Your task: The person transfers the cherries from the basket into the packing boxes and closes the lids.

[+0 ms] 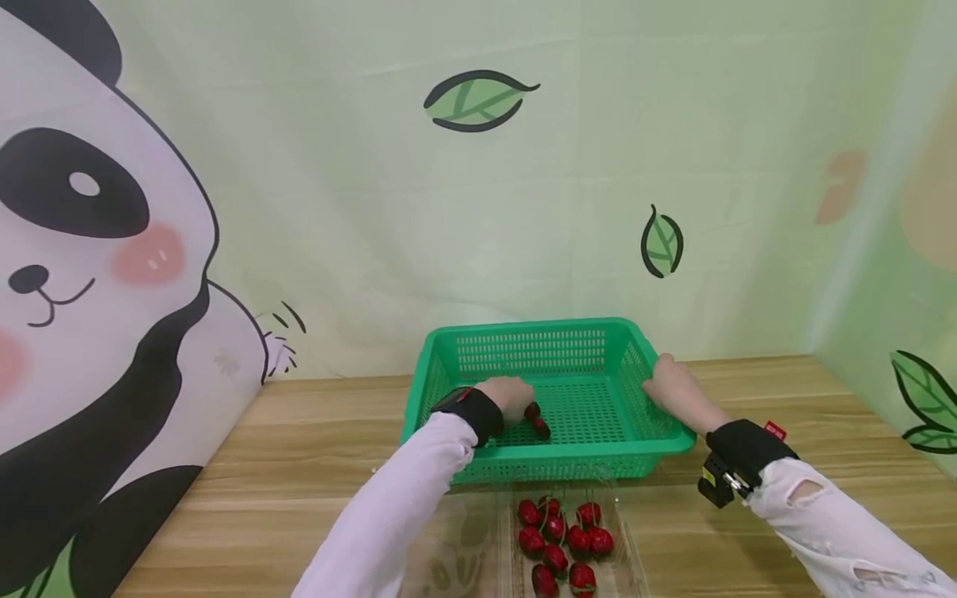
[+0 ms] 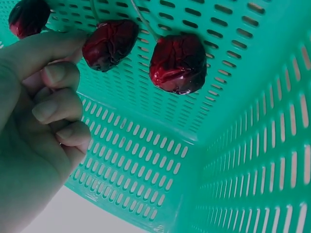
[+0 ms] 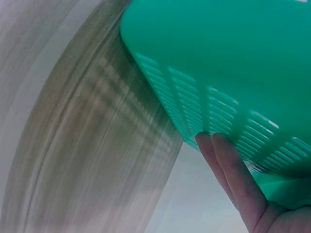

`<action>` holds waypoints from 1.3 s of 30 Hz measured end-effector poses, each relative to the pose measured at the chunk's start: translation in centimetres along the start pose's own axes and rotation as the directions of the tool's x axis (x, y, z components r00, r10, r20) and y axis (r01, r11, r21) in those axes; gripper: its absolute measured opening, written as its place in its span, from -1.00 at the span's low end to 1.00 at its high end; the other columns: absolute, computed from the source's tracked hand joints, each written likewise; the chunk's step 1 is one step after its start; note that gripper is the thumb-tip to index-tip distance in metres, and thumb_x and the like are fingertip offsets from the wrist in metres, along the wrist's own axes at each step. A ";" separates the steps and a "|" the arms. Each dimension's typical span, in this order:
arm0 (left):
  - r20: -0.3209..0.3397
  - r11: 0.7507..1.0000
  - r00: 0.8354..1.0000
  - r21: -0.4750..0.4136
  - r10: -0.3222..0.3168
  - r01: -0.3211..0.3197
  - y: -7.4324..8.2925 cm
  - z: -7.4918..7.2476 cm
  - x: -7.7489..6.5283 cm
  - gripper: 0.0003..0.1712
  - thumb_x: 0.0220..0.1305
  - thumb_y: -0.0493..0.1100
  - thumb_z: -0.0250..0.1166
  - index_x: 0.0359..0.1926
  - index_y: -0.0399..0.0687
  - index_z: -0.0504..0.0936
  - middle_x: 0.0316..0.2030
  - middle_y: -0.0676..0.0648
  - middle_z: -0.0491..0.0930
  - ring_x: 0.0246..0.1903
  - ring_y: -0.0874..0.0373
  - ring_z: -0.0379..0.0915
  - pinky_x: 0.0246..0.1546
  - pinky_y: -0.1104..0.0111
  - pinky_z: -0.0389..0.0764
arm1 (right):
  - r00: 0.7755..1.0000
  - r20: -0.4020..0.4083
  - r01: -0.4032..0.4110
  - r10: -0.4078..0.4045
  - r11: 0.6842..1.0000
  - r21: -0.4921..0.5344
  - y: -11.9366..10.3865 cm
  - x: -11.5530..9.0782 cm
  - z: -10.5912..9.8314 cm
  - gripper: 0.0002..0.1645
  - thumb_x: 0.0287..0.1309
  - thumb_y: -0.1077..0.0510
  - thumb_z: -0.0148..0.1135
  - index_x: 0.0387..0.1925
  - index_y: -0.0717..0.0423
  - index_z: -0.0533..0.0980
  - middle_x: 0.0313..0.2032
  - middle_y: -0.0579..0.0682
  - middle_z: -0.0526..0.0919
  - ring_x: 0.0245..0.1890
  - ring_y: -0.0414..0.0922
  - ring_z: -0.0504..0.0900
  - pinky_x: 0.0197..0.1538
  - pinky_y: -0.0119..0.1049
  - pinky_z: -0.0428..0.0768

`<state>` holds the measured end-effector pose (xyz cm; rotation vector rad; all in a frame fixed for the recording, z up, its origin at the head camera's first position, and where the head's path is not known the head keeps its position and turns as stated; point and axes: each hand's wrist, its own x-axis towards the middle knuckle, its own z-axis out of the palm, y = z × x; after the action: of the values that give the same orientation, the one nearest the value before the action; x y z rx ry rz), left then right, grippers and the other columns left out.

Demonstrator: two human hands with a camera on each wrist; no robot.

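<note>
A green plastic basket (image 1: 591,451) stands on the table, with several dark red cherries inside. My left hand (image 1: 508,397) is inside its left part, fingers curled. In the left wrist view, the thumb and forefinger tips of the left hand (image 2: 43,102) meet one wrinkled cherry (image 2: 111,44) and appear to pinch it. Another stemmed cherry (image 2: 178,63) lies beside it, and a third (image 2: 29,18) is behind the thumb. My right hand (image 1: 676,390) grips the basket's right rim; two fingers (image 3: 228,165) lie straight along the outer wall, the thumb hidden.
In front of the basket, a clear plastic box (image 1: 631,556) holds several red cherries (image 1: 553,528) with stems; its transparent lid (image 1: 456,540) lies to the left. A wooden table (image 1: 321,465) carries everything. A cloth backdrop (image 1: 336,208) with a printed panda hangs behind.
</note>
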<state>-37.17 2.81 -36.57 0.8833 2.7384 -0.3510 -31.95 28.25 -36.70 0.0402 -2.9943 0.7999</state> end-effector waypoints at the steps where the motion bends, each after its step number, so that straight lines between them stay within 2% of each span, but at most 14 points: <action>1: -0.003 1.000 1.000 -0.004 0.003 -0.003 0.0 0.0 0.0 -0.80 0.50 -0.33 0.16 -0.31 0.02 0.51 -0.35 0.02 0.50 -0.39 0.14 0.28 -0.30 0.32 0.33 | 1.000 0.000 0.000 0.000 1.000 0.002 0.0 0.0 0.0 -0.38 0.37 0.36 -0.06 0.17 0.91 0.06 -0.27 0.43 0.47 -0.39 0.03 0.41 -0.34 -0.23 0.50; 5: -0.015 1.000 1.000 -0.016 0.006 -0.007 0.0 0.0 0.0 -0.82 0.50 -0.33 0.15 -0.28 0.00 0.55 -0.32 0.00 0.52 -0.39 0.13 0.27 -0.31 0.32 0.32 | 1.000 0.000 -0.004 0.004 1.000 -0.004 0.0 0.0 0.1 -0.40 0.39 0.36 -0.06 0.17 0.90 0.08 -0.33 0.31 0.42 -0.41 0.02 0.41 -0.37 -0.26 0.49; 11: -0.009 1.000 1.000 -0.010 0.004 -0.004 -0.1 0.0 0.0 -0.83 0.52 -0.32 0.12 -0.08 -0.03 0.63 -0.12 -0.06 0.65 -0.32 0.12 0.34 -0.27 0.31 0.34 | 1.000 0.001 0.000 0.000 1.000 -0.015 0.1 0.1 0.2 -0.39 0.40 0.35 -0.06 0.17 0.90 0.08 -0.34 0.33 0.44 -0.42 0.01 0.41 -0.37 -0.25 0.49; 15: -0.003 1.000 1.000 -0.012 -0.002 0.002 -0.3 -0.1 -0.1 -0.72 0.53 -0.30 0.11 0.13 -0.05 0.64 0.09 -0.09 0.66 -0.11 0.10 0.54 -0.20 0.32 0.39 | 1.000 0.007 -0.001 0.001 1.000 -0.010 0.1 0.1 0.3 -0.37 0.40 0.34 -0.06 0.19 0.91 0.06 -0.31 0.37 0.45 -0.41 0.01 0.41 -0.35 -0.24 0.50; 18: 0.001 1.000 1.000 -0.015 -0.011 0.011 -0.5 -0.2 -0.3 -0.67 0.55 -0.28 0.11 0.23 -0.06 0.60 0.18 -0.10 0.63 0.06 0.04 0.59 -0.15 0.32 0.42 | 1.000 0.005 0.002 -0.002 1.000 -0.005 0.1 0.1 0.2 -0.37 0.40 0.35 -0.07 0.19 0.91 0.05 -0.25 0.46 0.48 -0.39 0.03 0.42 -0.33 -0.22 0.51; 21: -0.013 0.999 1.000 -0.030 -0.014 0.014 -0.8 -0.5 -0.5 -0.72 0.55 -0.25 0.12 0.17 -0.07 0.62 0.11 -0.11 0.66 -0.07 0.07 0.57 -0.18 0.32 0.39 | 1.000 0.005 0.005 -0.005 1.000 0.000 0.1 0.1 0.2 -0.35 0.40 0.35 -0.07 0.20 0.92 0.02 -0.20 0.54 0.49 -0.38 0.05 0.42 -0.31 -0.19 0.52; 24: -0.034 0.998 0.999 -0.058 -0.009 0.007 -1.1 -0.8 -0.7 -0.81 0.52 -0.27 0.15 0.02 -0.09 0.66 -0.03 -0.11 0.68 -0.29 0.12 0.38 -0.24 0.32 0.32 | 1.000 0.008 -0.003 0.003 1.000 0.002 0.0 0.0 0.1 -0.34 0.40 0.35 -0.08 0.22 0.92 0.01 -0.19 0.55 0.49 -0.38 0.05 0.42 -0.31 -0.19 0.52; 26: -0.044 0.997 0.999 -0.071 -0.001 -0.002 -1.4 -1.0 -0.7 -0.85 0.51 -0.28 0.18 -0.06 -0.11 0.67 -0.10 -0.11 0.67 -0.34 0.14 0.26 -0.26 0.31 0.28 | 1.000 0.008 -0.005 0.005 1.000 -0.002 0.0 0.0 0.2 -0.34 0.40 0.35 -0.08 0.22 0.92 0.01 -0.21 0.54 0.49 -0.39 0.04 0.42 -0.32 -0.20 0.52; 30: -0.055 0.994 0.998 -0.106 0.005 -0.010 -1.9 -1.2 -0.7 -0.93 0.46 -0.29 0.24 -0.23 -0.10 0.63 -0.27 -0.06 0.58 -0.40 0.15 0.21 -0.31 0.33 0.27 | 1.000 0.003 -0.001 0.001 1.000 -0.008 0.0 0.0 0.1 -0.36 0.41 0.35 -0.07 0.20 0.92 0.03 -0.25 0.50 0.50 -0.40 0.04 0.42 -0.33 -0.20 0.51; 35: -0.066 0.988 0.998 -0.152 0.018 -0.028 -2.4 -1.3 -0.6 -0.70 0.43 -0.35 0.22 -0.47 -0.01 0.43 -0.47 0.02 0.28 -0.49 0.17 0.12 -0.39 0.35 0.22 | 1.000 0.008 -0.001 0.001 1.000 -0.009 0.0 0.0 0.1 -0.35 0.40 0.35 -0.08 0.21 0.93 0.01 -0.24 0.51 0.50 -0.40 0.04 0.42 -0.32 -0.21 0.51; 39: -0.097 0.980 0.995 -0.192 0.038 -0.056 -2.7 -1.7 -0.9 -0.54 0.40 -0.40 0.21 -0.57 0.04 0.26 -0.55 0.05 0.10 -0.54 0.18 0.00 -0.42 0.34 0.16 | 1.000 0.007 -0.002 0.002 1.000 -0.010 -0.1 0.0 0.1 -0.35 0.41 0.35 -0.07 0.20 0.93 0.02 -0.24 0.52 0.50 -0.40 0.03 0.43 -0.33 -0.21 0.51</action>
<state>-38.34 0.68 -34.27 0.9305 2.7708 -0.0326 -31.91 28.12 -36.72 0.0399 -3.0058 0.7861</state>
